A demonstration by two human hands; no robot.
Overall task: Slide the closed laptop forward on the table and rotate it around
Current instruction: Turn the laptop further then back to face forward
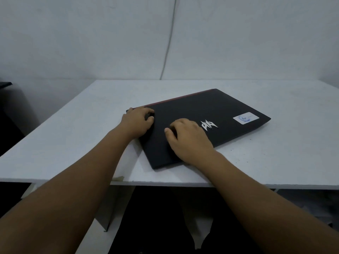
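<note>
A closed black laptop lies flat on the white table, turned at an angle, its red-trimmed edge facing the far left. A silver logo and a pale sticker mark its lid. My left hand rests on the laptop's far left corner, fingers curled over the lid and the edge. My right hand lies palm down on the lid near the logo, fingers bent and spread, pressing on the surface.
The table's front edge runs just below the laptop's near corner. A grey wall stands behind the table with a thin cable hanging down it. A dark object sits off the table's left side.
</note>
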